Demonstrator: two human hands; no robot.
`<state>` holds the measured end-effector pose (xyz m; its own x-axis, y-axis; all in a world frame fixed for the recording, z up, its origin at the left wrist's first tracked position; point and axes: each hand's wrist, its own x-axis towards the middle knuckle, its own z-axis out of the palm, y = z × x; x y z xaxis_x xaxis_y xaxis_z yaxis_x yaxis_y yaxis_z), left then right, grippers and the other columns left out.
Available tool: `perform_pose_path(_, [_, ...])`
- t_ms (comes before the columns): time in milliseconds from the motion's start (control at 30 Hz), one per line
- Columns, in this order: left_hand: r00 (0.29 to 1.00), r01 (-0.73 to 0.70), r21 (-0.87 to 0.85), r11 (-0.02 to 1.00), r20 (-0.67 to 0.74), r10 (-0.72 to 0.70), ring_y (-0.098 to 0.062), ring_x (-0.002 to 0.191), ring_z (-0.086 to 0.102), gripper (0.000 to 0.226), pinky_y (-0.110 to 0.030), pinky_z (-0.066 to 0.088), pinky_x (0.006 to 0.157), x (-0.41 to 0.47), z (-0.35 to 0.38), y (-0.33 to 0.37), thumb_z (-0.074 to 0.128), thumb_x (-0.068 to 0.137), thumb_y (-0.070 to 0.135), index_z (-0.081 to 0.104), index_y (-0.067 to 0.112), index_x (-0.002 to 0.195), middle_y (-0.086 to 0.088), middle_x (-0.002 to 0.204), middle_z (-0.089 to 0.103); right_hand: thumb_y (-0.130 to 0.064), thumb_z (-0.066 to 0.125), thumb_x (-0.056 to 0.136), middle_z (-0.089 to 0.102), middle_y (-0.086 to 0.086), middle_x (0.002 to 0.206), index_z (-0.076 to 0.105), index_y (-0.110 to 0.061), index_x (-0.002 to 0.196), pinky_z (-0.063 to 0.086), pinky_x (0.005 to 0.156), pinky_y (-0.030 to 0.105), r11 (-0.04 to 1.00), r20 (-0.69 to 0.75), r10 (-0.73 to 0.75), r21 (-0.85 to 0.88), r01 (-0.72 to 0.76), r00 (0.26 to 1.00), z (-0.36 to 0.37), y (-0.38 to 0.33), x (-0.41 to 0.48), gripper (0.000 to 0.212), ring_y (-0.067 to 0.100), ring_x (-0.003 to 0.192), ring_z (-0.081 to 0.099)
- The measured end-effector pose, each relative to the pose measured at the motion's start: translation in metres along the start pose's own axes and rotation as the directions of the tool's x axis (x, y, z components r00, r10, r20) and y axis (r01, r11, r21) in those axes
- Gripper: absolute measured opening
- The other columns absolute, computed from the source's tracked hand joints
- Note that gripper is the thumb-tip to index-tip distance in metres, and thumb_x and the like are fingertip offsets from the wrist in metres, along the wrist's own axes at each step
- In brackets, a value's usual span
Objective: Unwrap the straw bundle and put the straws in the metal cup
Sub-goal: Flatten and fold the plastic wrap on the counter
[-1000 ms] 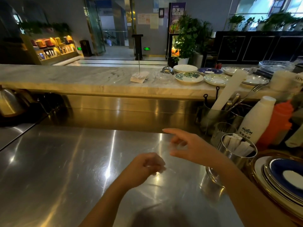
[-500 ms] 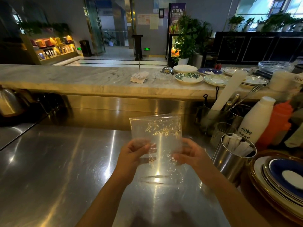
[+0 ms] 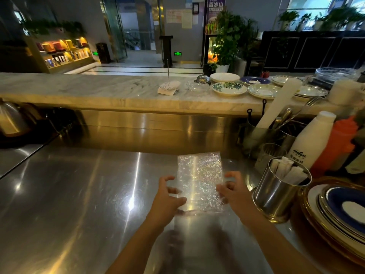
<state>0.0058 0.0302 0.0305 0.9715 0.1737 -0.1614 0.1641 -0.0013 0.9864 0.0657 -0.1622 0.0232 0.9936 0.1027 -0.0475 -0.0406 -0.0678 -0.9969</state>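
An empty, crinkled clear plastic wrapper (image 3: 199, 180) stands nearly upright, its bottom edge close to the steel counter (image 3: 79, 194). My left hand (image 3: 167, 196) holds its left edge with the thumb across it. My right hand (image 3: 233, 192) holds its right edge with loosely spread fingers. To the right of my right hand is the metal cup (image 3: 276, 196). Several paper-wrapped straws (image 3: 286, 171) stick out of its top.
A stack of blue-and-white plates (image 3: 339, 210) sits at the right edge. Behind the cup are a white bottle (image 3: 310, 139), an orange bottle (image 3: 335, 143) and a utensil holder (image 3: 262, 135). More plates (image 3: 229, 89) line the marble ledge. A kettle (image 3: 11, 119) stands far left.
A second ago my hands were over the counter with no wrapper showing. They then held the flat wrapper up high, and now it has come down and nearer to the counter.
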Motion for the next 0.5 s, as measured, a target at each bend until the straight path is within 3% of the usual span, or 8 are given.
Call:
perform_pose_path(100, [0.998, -0.040, 0.241, 0.970, -0.039, 0.051, -0.018, 0.081, 0.057, 0.032, -0.030, 0.056, 0.064, 0.008, 0.007, -0.016, 0.058, 0.082, 0.000, 0.051, 0.019, 0.107, -0.011, 0.113, 0.053, -0.002, 0.055, 0.083, 0.055, 0.008, 0.073, 0.050, -0.016, 0.096, 0.043, 0.043, 0.024, 0.993, -0.051, 0.018, -0.115, -0.024, 0.999, 0.006, 0.018, 0.009, 0.020, 0.011, 0.051, 0.054])
perform_pose_path(167, [0.994, -0.056, 0.384, 0.922, -0.069, 0.089, -0.015, 0.086, 0.055, 0.033, -0.030, 0.052, 0.080, 0.013, 0.012, -0.028, 0.057, 0.085, 0.006, 0.051, 0.014, 0.116, -0.009, 0.120, 0.052, -0.003, 0.054, 0.083, 0.052, 0.008, 0.076, 0.043, -0.017, 0.111, 0.046, 0.048, 0.031, 0.983, -0.084, 0.017, -0.180, -0.032, 0.996, 0.010, 0.028, 0.015, 0.033, 0.015, 0.055, 0.055])
perform_pose_path(200, [0.991, -0.064, 0.439, 0.896, -0.077, 0.109, -0.011, 0.085, 0.054, 0.035, -0.024, 0.048, 0.081, 0.015, 0.014, -0.033, 0.057, 0.085, 0.009, 0.050, 0.013, 0.119, -0.008, 0.123, 0.050, -0.004, 0.054, 0.084, 0.051, 0.007, 0.079, 0.038, -0.020, 0.117, 0.048, 0.054, 0.034, 0.974, -0.086, 0.015, -0.223, -0.034, 0.996, 0.012, 0.032, 0.017, 0.040, 0.018, 0.059, 0.056])
perform_pose_path(267, [0.990, -0.072, 0.528, 0.846, -0.067, 0.127, -0.006, 0.082, 0.052, 0.038, -0.013, 0.042, 0.077, 0.018, 0.018, -0.040, 0.055, 0.086, 0.012, 0.047, 0.012, 0.124, -0.006, 0.128, 0.046, -0.006, 0.053, 0.083, 0.052, 0.004, 0.097, 0.030, -0.029, 0.121, 0.050, 0.066, 0.037, 0.937, -0.058, -0.011, -0.349, -0.010, 0.998, 0.015, 0.039, 0.017, 0.051, 0.021, 0.076, 0.058])
perform_pose_path(333, [0.993, -0.053, 0.593, 0.804, -0.056, 0.107, -0.011, 0.093, 0.055, 0.039, -0.019, 0.042, 0.085, 0.020, 0.020, -0.050, 0.053, 0.088, 0.015, 0.044, 0.011, 0.126, -0.006, 0.133, 0.041, -0.005, 0.053, 0.082, 0.046, 0.002, 0.118, 0.028, -0.036, 0.123, 0.048, 0.072, 0.033, 0.882, -0.004, -0.065, -0.469, 0.056, 0.998, 0.017, 0.049, 0.016, 0.058, 0.019, 0.091, 0.054])
perform_pose_path(400, [0.998, -0.017, 0.657, 0.754, -0.032, 0.050, -0.020, 0.111, 0.052, 0.041, -0.027, 0.041, 0.098, 0.021, 0.021, -0.060, 0.052, 0.090, 0.017, 0.043, 0.008, 0.128, -0.008, 0.139, 0.037, -0.009, 0.052, 0.083, 0.041, 0.002, 0.129, 0.032, -0.033, 0.126, 0.047, 0.075, 0.029, 0.779, 0.066, -0.052, -0.621, 0.081, 0.997, 0.017, 0.059, 0.015, 0.053, 0.018, 0.098, 0.052])
perform_pose_path(500, [1.000, -0.019, 0.823, 0.568, 0.014, 0.013, -0.025, 0.124, 0.042, 0.040, -0.037, 0.036, 0.106, 0.019, 0.022, -0.073, 0.049, 0.091, 0.027, 0.047, 0.007, 0.125, -0.011, 0.142, 0.036, -0.025, 0.048, 0.087, 0.046, 0.006, 0.127, 0.050, -0.017, 0.117, 0.045, 0.088, 0.036, 0.471, 0.144, 0.048, -0.876, 0.105, 0.988, 0.014, 0.071, 0.016, 0.030, 0.024, 0.106, 0.051])
